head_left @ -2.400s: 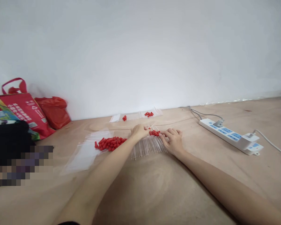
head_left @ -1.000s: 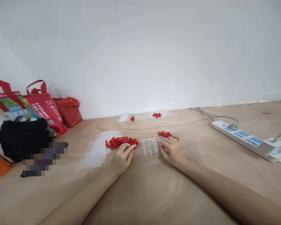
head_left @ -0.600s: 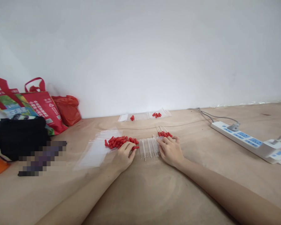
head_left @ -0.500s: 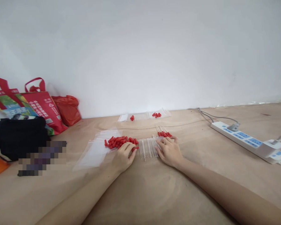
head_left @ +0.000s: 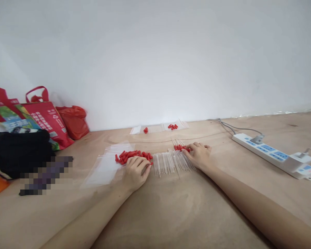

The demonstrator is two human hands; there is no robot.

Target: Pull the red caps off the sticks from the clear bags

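My left hand (head_left: 137,173) is closed with a red rubber bulb (head_left: 151,163) at its thumb and fingertip. Right behind its knuckles lies a heap of similar red bulbs (head_left: 126,156). Clear thin glass tubes (head_left: 164,164) lie side by side between my hands, those on the right fanned out at a slant. My right hand (head_left: 199,155) is curled, its thumb and fingertips together at the red end of a dropper. Beside those fingertips is a row of droppers (head_left: 178,147), glass tubes with red bulbs fitted, their tips pointing away from me.
Clear plastic bags (head_left: 103,169) lie under and left of the bulb heap. Farther back, a clear bag (head_left: 155,128) has red bulbs (head_left: 173,127) on it. A power strip (head_left: 269,152) with cables stands right. Shopping bags (head_left: 50,121) and a black bag (head_left: 23,150) line the left.
My right hand has moved right and slightly away, off the glass tubes to the red-ended droppers. The tubes on the right now show, spread out. My left hand has barely moved.
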